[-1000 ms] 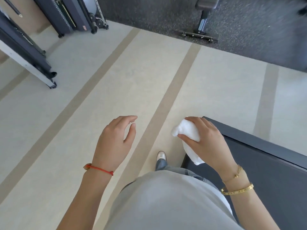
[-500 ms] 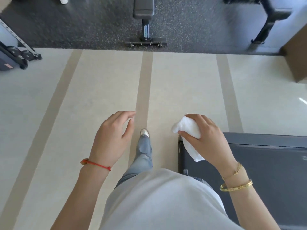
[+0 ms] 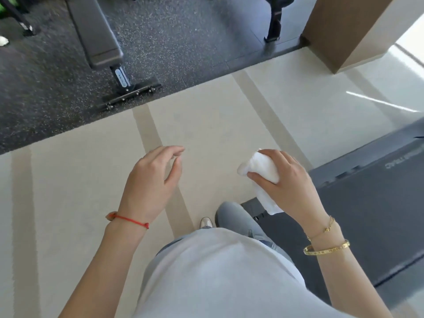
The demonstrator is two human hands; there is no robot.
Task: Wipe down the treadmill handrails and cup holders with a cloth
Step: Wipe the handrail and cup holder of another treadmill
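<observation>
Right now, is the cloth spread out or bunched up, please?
Bunched up: the right hand grips the white cloth as a wad, one end hanging below.

view swung right; treadmill deck (image 3: 367, 214) now angled, pillar (image 3: 344, 31) in sight.

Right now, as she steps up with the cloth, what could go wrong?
The treadmill deck has a raised edge right by her leading leg; she could trip stepping on. The white cloth is bunched in the right hand with a loose tail hanging, which might snag. The left hand is free, and no handrail is in view to steady her.
</observation>
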